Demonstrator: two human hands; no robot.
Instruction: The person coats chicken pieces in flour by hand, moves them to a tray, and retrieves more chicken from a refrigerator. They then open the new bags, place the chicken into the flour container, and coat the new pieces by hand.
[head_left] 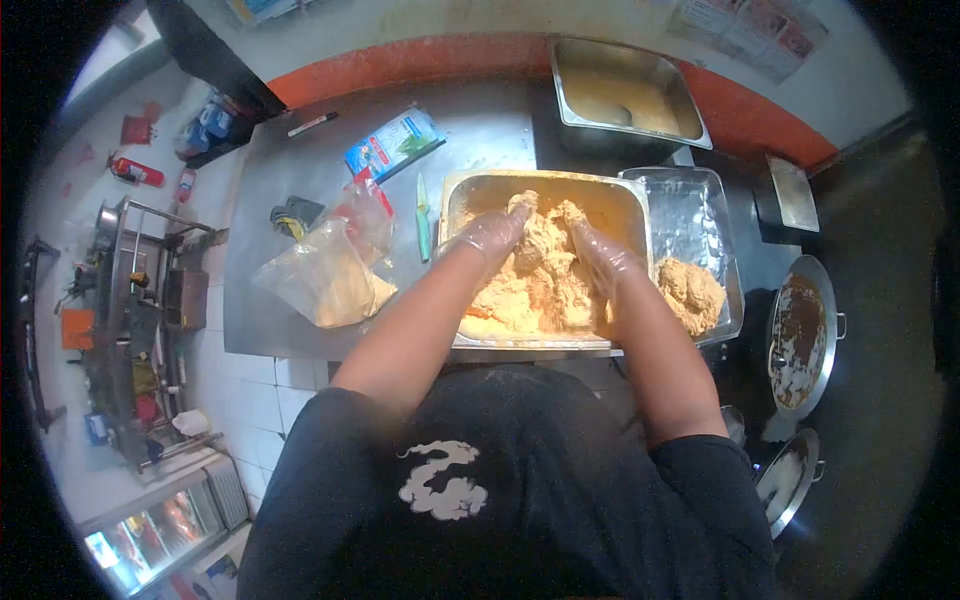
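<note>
A steel tray (548, 343) on the metal table holds flour-coated pieces (541, 262) in loose orange-yellow flour. My left hand (500, 228), in a clear plastic glove, is at the heap's left side, its fingertips coated in flour. Opposite it, my right hand (594, 243), gloved too, touches the heap's right side. Both hands have their fingers in or against the coated pieces, and flour hides how far the fingers are bent. Just right of the tray, a clear plastic container (722, 215) holds more coated pieces (690, 294).
Left of the tray lie a green knife (423, 220), an open plastic bag of powder (335, 275), a blue packet (395, 145), a dark cloth (297, 216) and a marker (313, 125). Behind stands a deep steel pan (630, 95); round pans (803, 335) are at the right.
</note>
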